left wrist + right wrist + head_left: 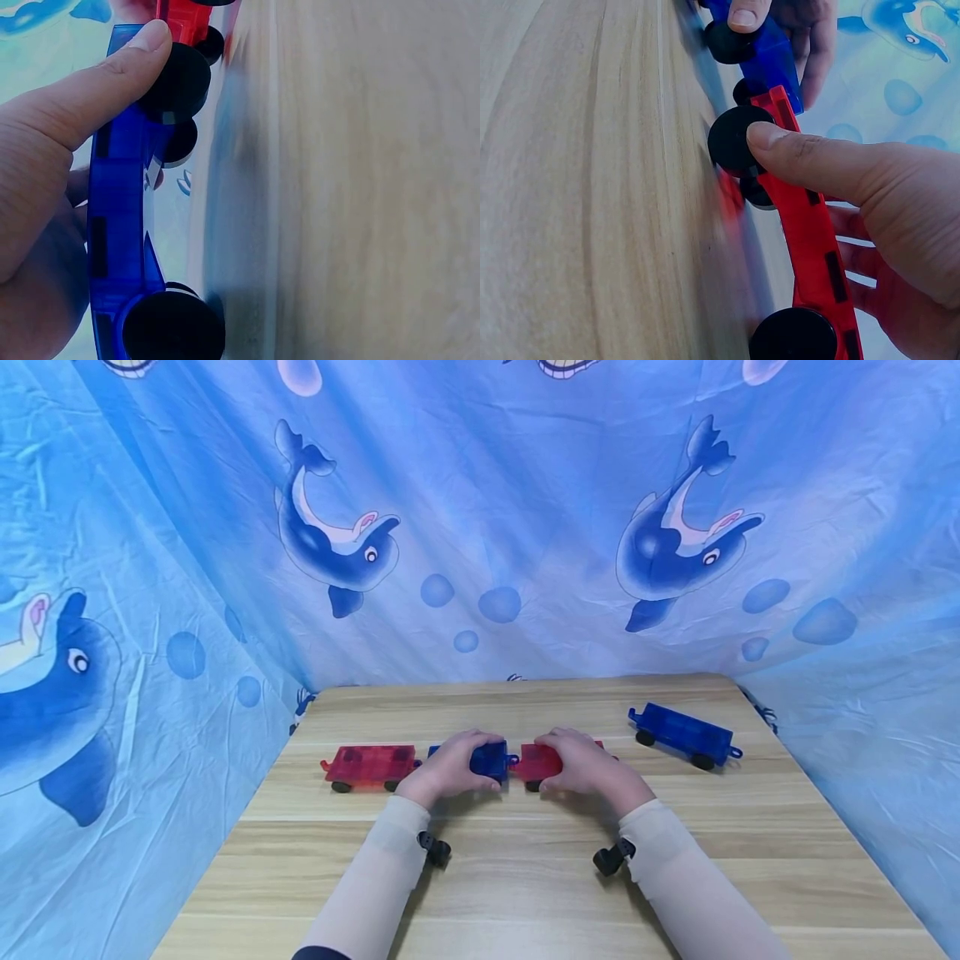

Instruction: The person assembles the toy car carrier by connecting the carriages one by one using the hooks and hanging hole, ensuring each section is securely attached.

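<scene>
Gripping left hand (452, 766): curled about the middle blue car (489, 760) near its right end, thumb on the near side, fingers beyond, parted by the car's width.
Gripping right hand (579, 765): curled the same way about the right red car (537, 762) near its left end, thumb tip over a black wheel (731, 146).
Facing ends: a small blue hook (513, 759) sits where the two held cars meet; whether it is latched, I cannot tell.
Wheels: turned down toward the desk (517, 893); contact is unclear.
Left red car (367, 763): in the same row, just beside the blue car's left end, the join too small to read.
Far blue car (686, 731): apart at the desk's back right, slanted, a hook at each end.
Wrists: pale sleeves (371, 877), each with a small black camera (435, 849).
Desk surface: light, striped wood grain.
Backdrop cloth (480, 510): blue, printed with dolphins and bubbles.
</scene>
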Demonstrator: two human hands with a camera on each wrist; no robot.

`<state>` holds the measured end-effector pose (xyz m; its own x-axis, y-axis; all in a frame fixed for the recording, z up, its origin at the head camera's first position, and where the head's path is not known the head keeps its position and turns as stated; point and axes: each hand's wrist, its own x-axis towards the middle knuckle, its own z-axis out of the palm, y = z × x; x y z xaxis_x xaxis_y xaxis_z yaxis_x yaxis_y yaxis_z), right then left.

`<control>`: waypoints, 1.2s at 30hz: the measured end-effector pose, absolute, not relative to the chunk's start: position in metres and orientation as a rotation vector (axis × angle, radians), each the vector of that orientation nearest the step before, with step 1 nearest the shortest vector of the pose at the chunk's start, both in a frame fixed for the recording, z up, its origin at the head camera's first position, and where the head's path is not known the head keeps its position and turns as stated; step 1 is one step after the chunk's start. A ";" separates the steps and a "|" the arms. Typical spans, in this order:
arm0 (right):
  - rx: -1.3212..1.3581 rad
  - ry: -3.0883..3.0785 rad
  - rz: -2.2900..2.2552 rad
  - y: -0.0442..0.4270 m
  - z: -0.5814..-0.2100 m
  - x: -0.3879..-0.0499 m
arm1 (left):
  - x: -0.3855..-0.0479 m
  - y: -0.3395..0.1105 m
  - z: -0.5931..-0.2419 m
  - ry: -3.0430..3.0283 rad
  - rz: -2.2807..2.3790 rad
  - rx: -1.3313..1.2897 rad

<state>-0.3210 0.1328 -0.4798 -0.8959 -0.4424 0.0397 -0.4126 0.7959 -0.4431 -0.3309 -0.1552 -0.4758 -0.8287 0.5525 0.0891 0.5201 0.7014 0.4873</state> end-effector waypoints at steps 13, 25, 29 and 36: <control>-0.715 2.913 -0.703 0.132 -0.480 -0.321 | -0.332 -0.156 -0.477 2.849 0.766 0.897; -0.739 2.920 -0.689 0.133 -0.480 -0.322 | -0.333 -0.158 -0.478 2.859 0.703 0.941; -0.729 2.918 -0.689 0.133 -0.479 -0.322 | -0.334 -0.158 -0.481 2.865 0.685 0.921; -0.753 2.917 -0.714 0.134 -0.479 -0.322 | -0.333 -0.161 -0.479 2.863 0.702 0.857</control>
<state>-0.3217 0.1337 -0.4788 -0.8806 -0.4686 0.0696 -0.4478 0.7754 -0.4453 -0.3329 -0.1611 -0.4786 -0.8417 0.5366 0.0604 0.5037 0.7398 0.4461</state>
